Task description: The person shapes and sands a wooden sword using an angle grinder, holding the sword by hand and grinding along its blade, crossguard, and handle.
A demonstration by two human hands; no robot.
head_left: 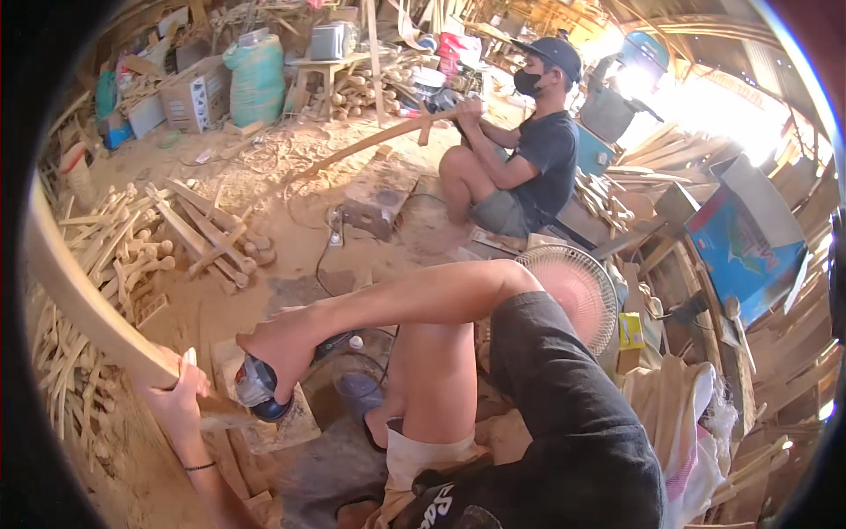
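My left hand is closed round the lower end of a long, curved wooden piece. That piece sweeps up along the left rim of the view. A dark band circles my left wrist. My right hand grips the head of an angle grinder from above. The grinder's disc faces down beside the wood's lower end; whether they touch, I cannot tell. Beneath it lies a dusty pale board. My right arm reaches across over my bent knee.
Ahead, a masked co-worker sits holding another curved wooden length. A round fan stands right of my knee. Turned wood pieces pile up at left. A cord crosses the sawdust-covered floor. A blue box is at right.
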